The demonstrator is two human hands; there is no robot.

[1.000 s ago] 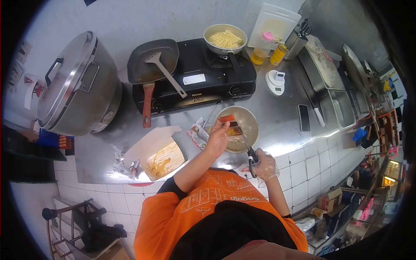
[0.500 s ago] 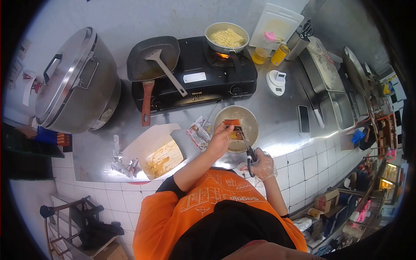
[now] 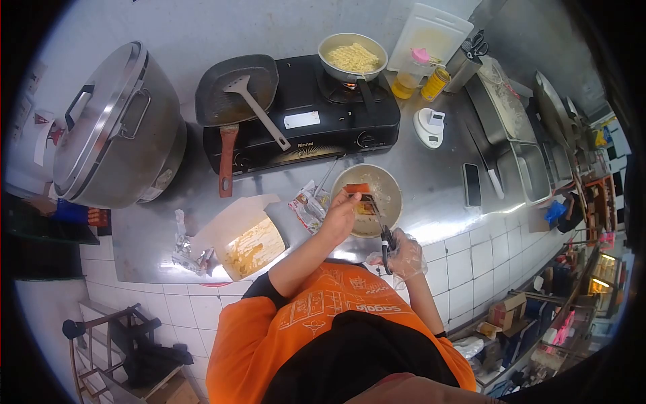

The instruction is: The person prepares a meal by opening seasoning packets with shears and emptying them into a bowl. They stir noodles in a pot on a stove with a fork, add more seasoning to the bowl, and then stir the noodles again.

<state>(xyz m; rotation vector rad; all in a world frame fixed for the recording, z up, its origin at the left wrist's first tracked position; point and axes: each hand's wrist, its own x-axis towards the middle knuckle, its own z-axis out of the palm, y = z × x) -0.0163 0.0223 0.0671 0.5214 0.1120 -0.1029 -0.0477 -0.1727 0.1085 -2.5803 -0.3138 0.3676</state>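
My left hand (image 3: 341,217) pinches a small orange-red sachet (image 3: 357,188) over a round bowl (image 3: 392,195). My right hand (image 3: 406,254), in a clear plastic glove, grips black-handled scissors (image 3: 387,242). Their blades point up and left, right at the sachet's lower side. Inside the bowl, yellowish and dark contents show below the sachet, partly covered by my fingers. Just left of the bowl lies a torn, printed wrapper (image 3: 309,207).
A two-burner stove (image 3: 303,148) holds a square pan (image 3: 208,101) with a spatula (image 3: 256,111), and a pot (image 3: 325,66) of noodles over a flame. An open paper box (image 3: 259,252), kitchen scale (image 3: 428,128), phone (image 3: 472,185), knife (image 3: 494,182) and large steel cooker (image 3: 128,128) stand around.
My right hand and the scissors have shifted very slightly, while my left hand keeps the sachet over the bowl. The visible flame under the pot looks smaller.
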